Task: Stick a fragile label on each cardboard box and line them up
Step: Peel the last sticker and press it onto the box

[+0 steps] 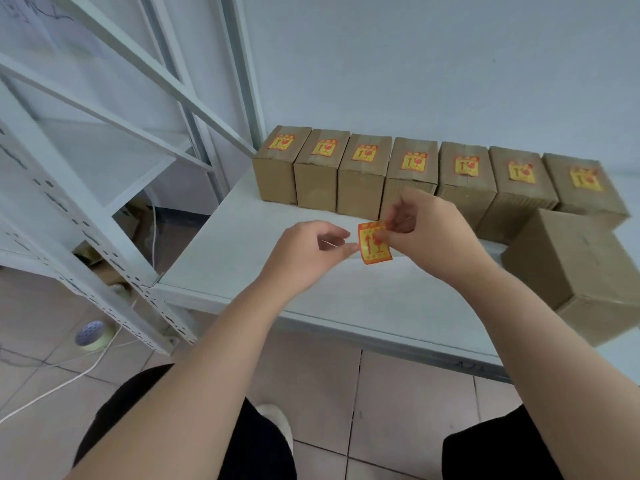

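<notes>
My right hand pinches the top corner of a fragile label, held in the air over the desk's near half. My left hand, fingers curled, has a fingertip at the label's left edge; I cannot tell whether it grips. Further right on the desk sits an unlabelled box. Behind it, a row of seven boxes stands side by side along the wall, each with a label on top.
</notes>
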